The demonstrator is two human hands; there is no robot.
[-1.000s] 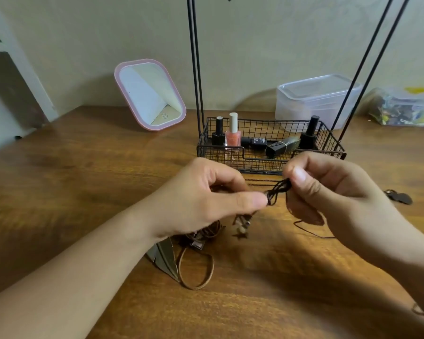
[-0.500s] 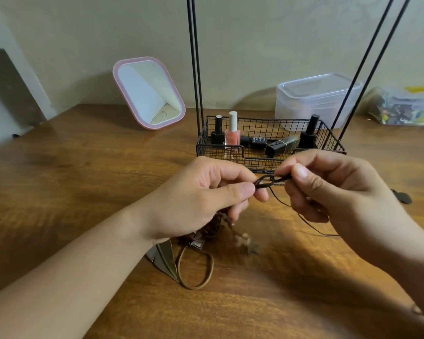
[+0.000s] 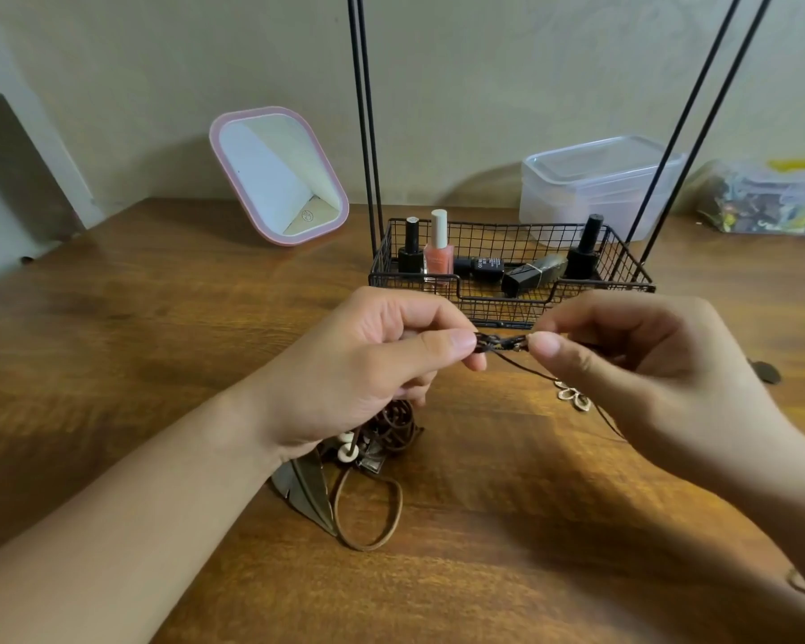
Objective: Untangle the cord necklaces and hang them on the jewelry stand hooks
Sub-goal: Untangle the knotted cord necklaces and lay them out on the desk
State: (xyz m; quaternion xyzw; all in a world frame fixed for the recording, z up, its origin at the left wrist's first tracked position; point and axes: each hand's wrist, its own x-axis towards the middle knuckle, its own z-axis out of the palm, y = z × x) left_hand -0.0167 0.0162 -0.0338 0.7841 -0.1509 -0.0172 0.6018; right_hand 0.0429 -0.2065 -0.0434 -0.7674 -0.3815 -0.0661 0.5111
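My left hand (image 3: 368, 364) and my right hand (image 3: 642, 369) each pinch an end of a short knotted stretch of dark brown cord necklace (image 3: 500, 342), held just above the wooden table. A thin cord runs down from it to a small metal flower pendant (image 3: 573, 396) under my right hand. A tangled pile of brown cords (image 3: 386, 434) with white beads and a metal leaf pendant (image 3: 305, 485) lies below my left hand. The black jewelry stand (image 3: 366, 132) rises behind, its hooks out of frame.
The stand's wire basket (image 3: 623, 290) holds several nail polish bottles. A pink-framed mirror (image 3: 277, 176) leans at the back left, and a clear plastic box (image 3: 596, 188) and a bag of small items (image 3: 767, 202) sit at the back right. A dark pendant (image 3: 765, 371) lies by my right hand.
My hands rose a little and drew apart, stretching the knotted cord straight between them. The flower pendant came into view under my right hand.
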